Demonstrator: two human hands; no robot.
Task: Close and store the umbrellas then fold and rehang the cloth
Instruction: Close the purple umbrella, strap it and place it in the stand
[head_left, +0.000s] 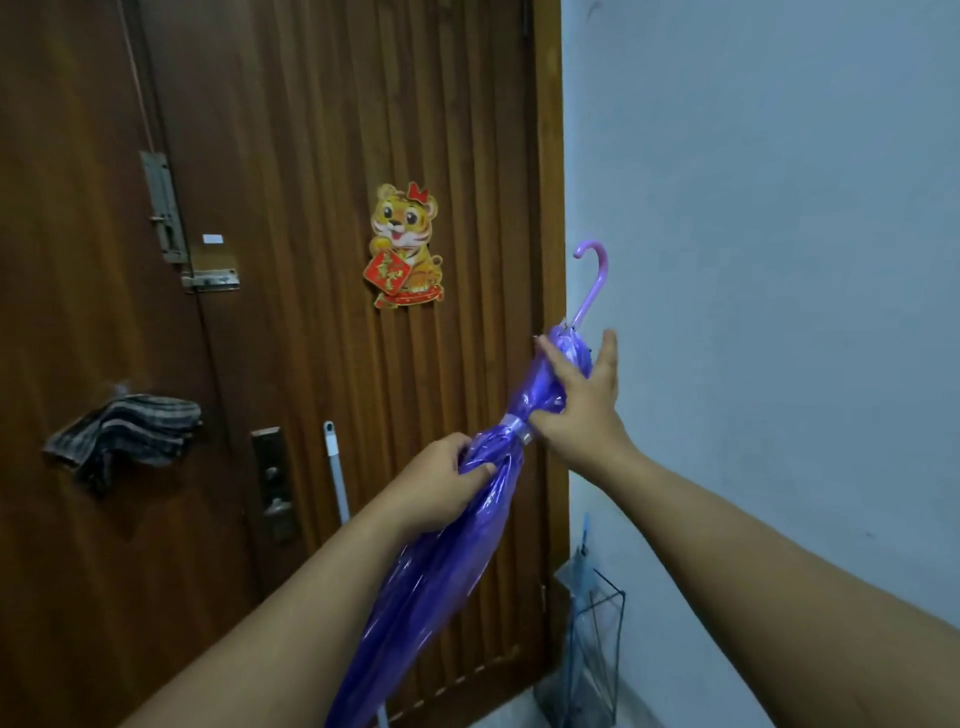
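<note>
A closed purple umbrella (441, 561) slants up from the bottom centre, its hooked lilac handle (592, 280) pointing up near the door frame. A pale strap (517, 428) is wrapped around its gathered canopy. My left hand (436, 491) grips the canopy just below the strap. My right hand (582, 400) rests against the canopy above the strap, fingers spread, thumb at the strap. A striped grey cloth (124, 431) hangs folded on the door at the left.
A brown wooden door (311, 130) with a tiger sticker (405, 244) fills the left. A wire umbrella stand (592, 639) holding a clear bluish umbrella stands by the grey wall at lower right. A white pole (335, 467) leans on the door.
</note>
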